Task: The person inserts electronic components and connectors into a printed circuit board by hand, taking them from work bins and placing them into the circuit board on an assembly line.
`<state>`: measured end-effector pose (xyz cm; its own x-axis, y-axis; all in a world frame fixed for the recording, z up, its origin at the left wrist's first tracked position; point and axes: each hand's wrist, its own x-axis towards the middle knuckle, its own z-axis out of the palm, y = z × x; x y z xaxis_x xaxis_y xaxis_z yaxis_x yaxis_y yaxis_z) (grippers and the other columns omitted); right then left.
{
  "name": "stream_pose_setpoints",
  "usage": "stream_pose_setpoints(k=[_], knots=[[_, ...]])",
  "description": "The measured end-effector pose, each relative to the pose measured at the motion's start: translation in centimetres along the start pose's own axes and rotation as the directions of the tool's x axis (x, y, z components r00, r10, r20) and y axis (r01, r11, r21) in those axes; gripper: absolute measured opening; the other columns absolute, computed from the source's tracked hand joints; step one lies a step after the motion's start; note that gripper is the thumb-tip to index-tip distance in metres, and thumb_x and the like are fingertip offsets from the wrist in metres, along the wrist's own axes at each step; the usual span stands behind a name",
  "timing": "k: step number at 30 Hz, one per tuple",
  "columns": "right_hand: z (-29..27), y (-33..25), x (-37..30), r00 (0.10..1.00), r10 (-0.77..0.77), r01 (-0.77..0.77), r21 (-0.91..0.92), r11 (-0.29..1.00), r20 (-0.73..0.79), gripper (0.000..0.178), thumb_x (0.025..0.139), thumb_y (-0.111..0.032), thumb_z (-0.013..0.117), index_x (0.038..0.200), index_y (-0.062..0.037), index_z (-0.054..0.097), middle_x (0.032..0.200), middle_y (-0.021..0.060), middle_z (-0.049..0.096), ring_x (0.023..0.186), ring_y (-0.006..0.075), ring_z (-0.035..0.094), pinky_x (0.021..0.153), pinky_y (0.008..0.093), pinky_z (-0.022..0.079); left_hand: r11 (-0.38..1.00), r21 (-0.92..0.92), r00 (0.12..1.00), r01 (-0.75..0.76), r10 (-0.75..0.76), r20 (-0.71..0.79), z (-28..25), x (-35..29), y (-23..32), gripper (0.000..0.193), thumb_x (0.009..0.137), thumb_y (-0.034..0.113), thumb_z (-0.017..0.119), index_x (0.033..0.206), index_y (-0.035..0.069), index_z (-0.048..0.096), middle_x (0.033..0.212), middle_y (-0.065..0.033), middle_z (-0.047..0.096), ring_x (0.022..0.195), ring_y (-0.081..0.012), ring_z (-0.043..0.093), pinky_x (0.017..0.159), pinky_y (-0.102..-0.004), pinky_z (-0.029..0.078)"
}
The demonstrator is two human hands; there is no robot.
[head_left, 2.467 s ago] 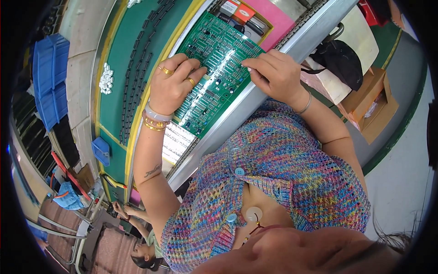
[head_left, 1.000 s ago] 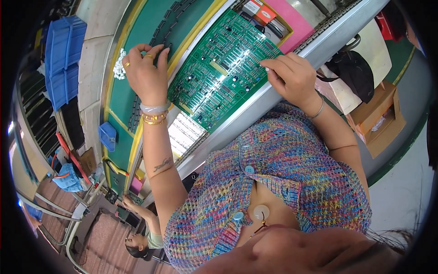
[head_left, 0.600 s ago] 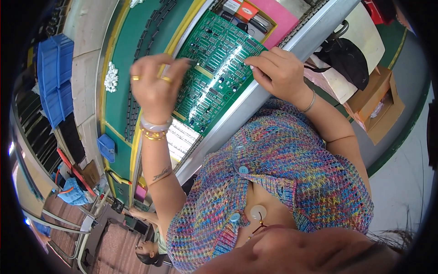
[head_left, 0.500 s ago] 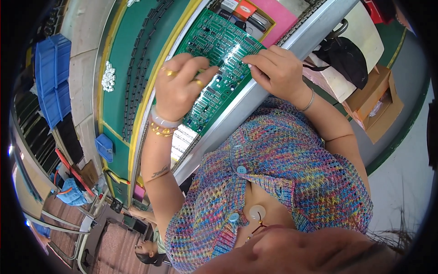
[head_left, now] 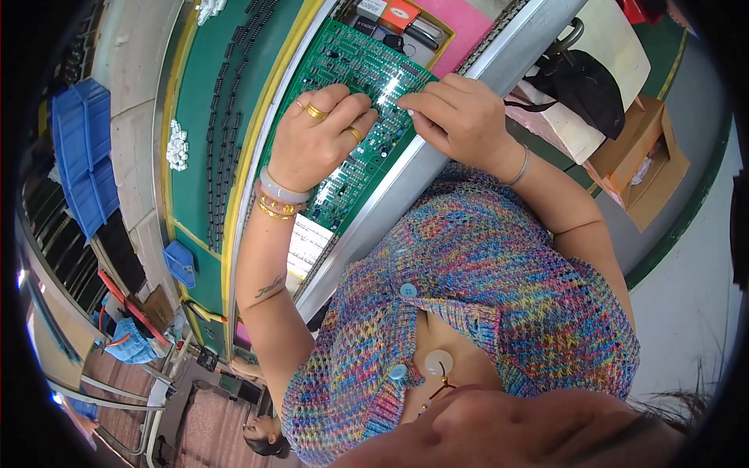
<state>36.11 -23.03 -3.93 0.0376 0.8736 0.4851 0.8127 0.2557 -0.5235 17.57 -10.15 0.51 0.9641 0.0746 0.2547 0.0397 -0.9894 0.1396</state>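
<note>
A green circuit board (head_left: 341, 181), crowded with small parts and solder points, lies under both hands. My left hand (head_left: 321, 139), with gold rings and bangles, is over the board's left-middle part, its fingers curled down. The tips of those fingers are partly hidden, so anything between them cannot be made out. On the board's right edge, my right hand (head_left: 462, 121) has thumb and forefinger pinched together close to the surface. Whatever small thing may be in that pinch is too small to name.
A metal rail (head_left: 499, 66) runs along the board's near side. Rows of black components (head_left: 222, 129) and white connectors (head_left: 178, 146) lie on the green bench at left. A small blue bin (head_left: 179, 264) stands there too. At right are a black bag (head_left: 581, 93) and a cardboard box (head_left: 644, 164).
The fingers of my left hand have drawn closer together and lower over the board. My right hand keeps its pinch at the board's edge. The whole view has shifted slightly.
</note>
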Motion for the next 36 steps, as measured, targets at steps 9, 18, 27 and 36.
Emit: stream_pose_setpoints(k=[9, 18, 27, 36], knots=[[0.1, -0.1, 0.1, 1.000, -0.007, 0.007, 0.006, 1.000, -0.002, 0.016, 0.072, -0.013, 0.070, 0.087, -0.0150, 0.067, 0.075, -0.0035, 0.059, 0.069, 0.0163, 0.058, 0.056, 0.0298, 0.047, 0.998, 0.046, 0.999, -0.035, 0.035, -0.006, 0.0, -0.2, 0.0, 0.019, 0.069, 0.015, 0.065, 0.088, 0.011, 0.068, 0.099, 0.0022, 0.061, 0.098, -0.0162, 0.055, 0.078, -0.0285, 0.047], [0.1, -0.1, 0.1, 1.000, 0.001, -0.001, 0.001, 1.000, -0.004, 0.017, 0.072, -0.013, 0.069, 0.088, -0.0157, 0.066, 0.074, -0.0032, 0.058, 0.069, 0.0165, 0.058, 0.058, 0.0302, 0.047, 0.990, 0.069, 0.992, -0.126, 0.127, -0.018, 0.0, 0.7, -0.6, 0.015, 0.071, 0.012, 0.069, 0.086, 0.010, 0.067, 0.098, 0.0024, 0.060, 0.099, -0.0161, 0.056, 0.078, -0.0287, 0.047], [0.1, -0.1, 0.1, 1.000, 0.013, -0.013, -0.002, 1.000, 0.009, 0.019, 0.073, -0.013, 0.068, 0.091, -0.0164, 0.066, 0.073, -0.0030, 0.057, 0.069, 0.0169, 0.058, 0.058, 0.0302, 0.047, 0.991, 0.019, 0.991, -0.135, 0.135, 0.000, 0.2, 1.0, -1.0, 0.014, 0.071, 0.011, 0.071, 0.085, 0.010, 0.068, 0.097, 0.0022, 0.059, 0.099, -0.0154, 0.056, 0.078, -0.0288, 0.047], [0.2, -0.3, 0.4, 1.000, 0.000, 0.000, 0.046, 0.999, -0.011, 0.019, 0.071, -0.012, 0.068, 0.090, -0.0153, 0.067, 0.074, -0.0020, 0.059, 0.067, 0.0178, 0.058, 0.057, 0.0309, 0.046, 0.999, 0.053, 0.993, 0.012, -0.018, 0.118, -1.3, -0.6, 0.6, 0.034, 0.075, 0.012, 0.060, 0.108, 0.011, 0.067, 0.103, 0.0020, 0.057, 0.095, -0.0166, 0.056, 0.078, -0.0304, 0.047]])
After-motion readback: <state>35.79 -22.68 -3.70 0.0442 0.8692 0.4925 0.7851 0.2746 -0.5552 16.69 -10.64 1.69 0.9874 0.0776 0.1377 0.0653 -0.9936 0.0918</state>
